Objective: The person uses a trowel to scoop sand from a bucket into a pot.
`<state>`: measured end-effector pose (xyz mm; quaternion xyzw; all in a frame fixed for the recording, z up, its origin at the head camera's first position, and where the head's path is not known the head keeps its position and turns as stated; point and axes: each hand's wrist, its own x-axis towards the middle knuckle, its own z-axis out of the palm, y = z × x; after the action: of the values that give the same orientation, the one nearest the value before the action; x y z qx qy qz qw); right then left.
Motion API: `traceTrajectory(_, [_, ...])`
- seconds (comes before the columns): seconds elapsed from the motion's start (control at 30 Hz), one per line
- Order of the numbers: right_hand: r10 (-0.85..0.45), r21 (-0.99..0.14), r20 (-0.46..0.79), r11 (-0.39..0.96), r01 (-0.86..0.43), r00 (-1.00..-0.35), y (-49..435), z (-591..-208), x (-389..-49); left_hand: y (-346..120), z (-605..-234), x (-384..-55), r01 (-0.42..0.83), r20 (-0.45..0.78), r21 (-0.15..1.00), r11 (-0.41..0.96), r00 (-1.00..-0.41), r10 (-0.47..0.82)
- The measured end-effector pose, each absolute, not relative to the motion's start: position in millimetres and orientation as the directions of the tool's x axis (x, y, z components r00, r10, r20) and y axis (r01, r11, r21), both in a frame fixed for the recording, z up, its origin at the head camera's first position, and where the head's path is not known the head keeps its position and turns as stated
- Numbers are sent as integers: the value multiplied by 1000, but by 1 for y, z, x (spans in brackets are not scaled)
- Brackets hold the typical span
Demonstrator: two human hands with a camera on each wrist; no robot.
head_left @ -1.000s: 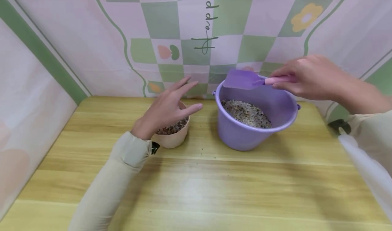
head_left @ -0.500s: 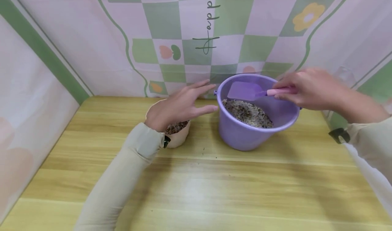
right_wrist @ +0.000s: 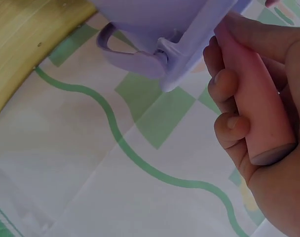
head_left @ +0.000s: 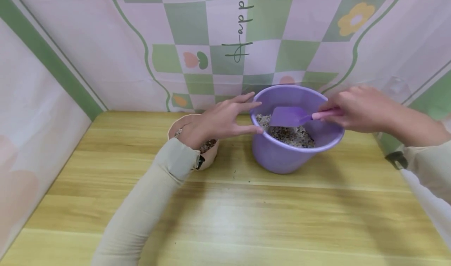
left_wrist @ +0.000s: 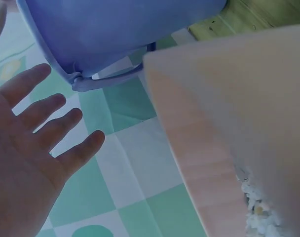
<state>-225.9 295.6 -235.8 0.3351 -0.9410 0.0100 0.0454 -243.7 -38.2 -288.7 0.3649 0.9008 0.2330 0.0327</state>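
In the head view a purple bucket (head_left: 278,158) with a gravelly mix (head_left: 294,137) inside stands at the back of the table. My right hand (head_left: 363,109) grips the pink handle (right_wrist: 261,103) of a small shovel, whose purple blade (head_left: 289,117) is inside the bucket, low over the mix. Reaching across a pale pink pot (head_left: 209,158), my left hand (head_left: 225,119) has its fingers extended, with fingertips right at the bucket's left rim. The pot holds a similar gravelly mix (head_left: 208,145), partly hidden under my wrist.
A wooden table (head_left: 225,219) carries both containers, with a few dark crumbs in front of them. Behind hangs a checkered cloth (head_left: 225,35) close to the bucket. The bucket's carrying handle (right_wrist: 130,59) hangs on its far side.
My left hand has moved right, from above the pot to the bucket's rim. My right hand has lowered the shovel from the rim's height down into the bucket.
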Motion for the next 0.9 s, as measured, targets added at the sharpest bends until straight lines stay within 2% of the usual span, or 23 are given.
traceTrajectory(0.3, [-609,35,26,793,-608,-793,298,-234,-222,-31,-290,-242,621,53,429,656,-743,667])
traceTrajectory(0.9, [-578,91,-154,799,-595,-801,297,-215,-224,-25,-298,-242,640,59,398,657,-732,678])
